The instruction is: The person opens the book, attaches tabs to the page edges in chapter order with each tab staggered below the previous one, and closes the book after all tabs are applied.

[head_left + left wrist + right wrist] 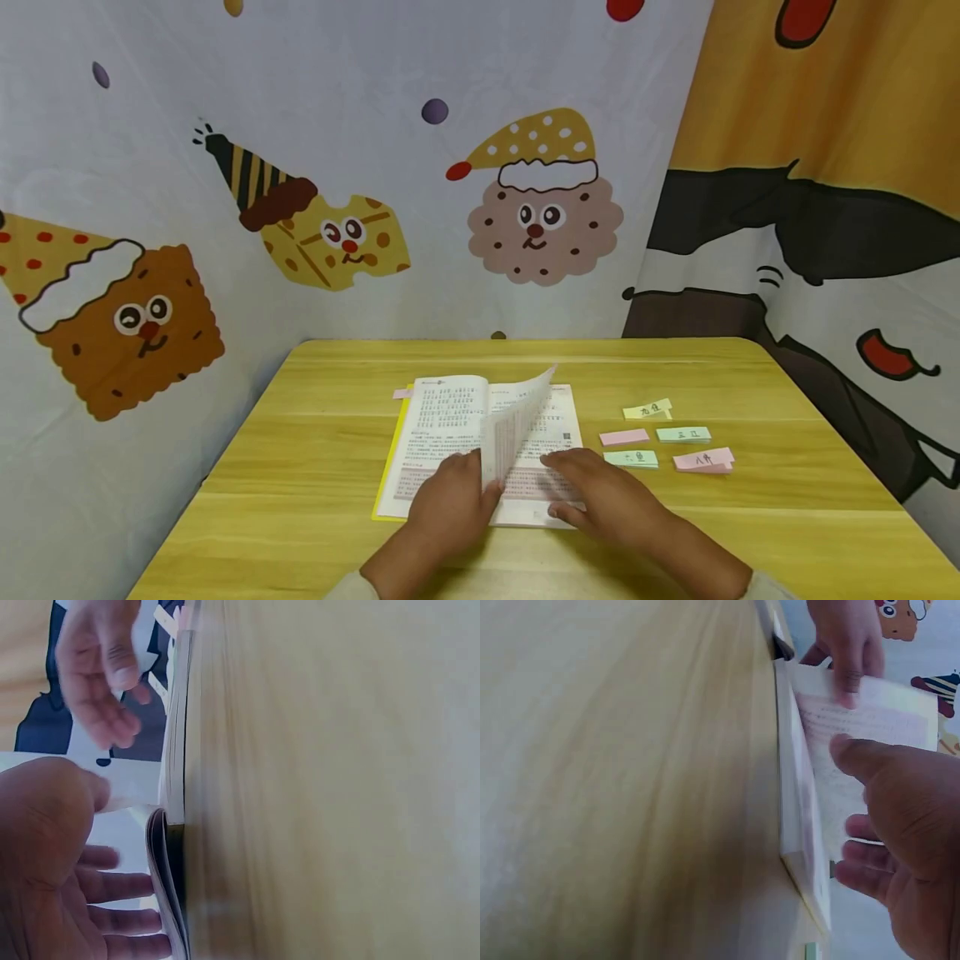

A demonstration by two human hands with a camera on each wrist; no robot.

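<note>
An open book (450,433) lies on the table, its yellow cover edge showing at the left. One page (510,425) stands lifted near the middle, with a pink tip at its top corner. My left hand (453,504) holds this page near its lower edge. The left thumb (847,696) lies on the page's right face, and the other fingers (124,921) touch the left-hand pages. Over the right-hand page, my right hand (618,500) has its fingers apart and grips nothing. A pink tab (402,393) sticks out from the book's left edge.
Several folded paper strips lie right of the book: a yellow one (647,409), a plain pink one (624,437), green ones (683,434) and a pink one with writing (703,460). Behind the wooden table (315,467) hangs a cartoon-printed cloth (375,75).
</note>
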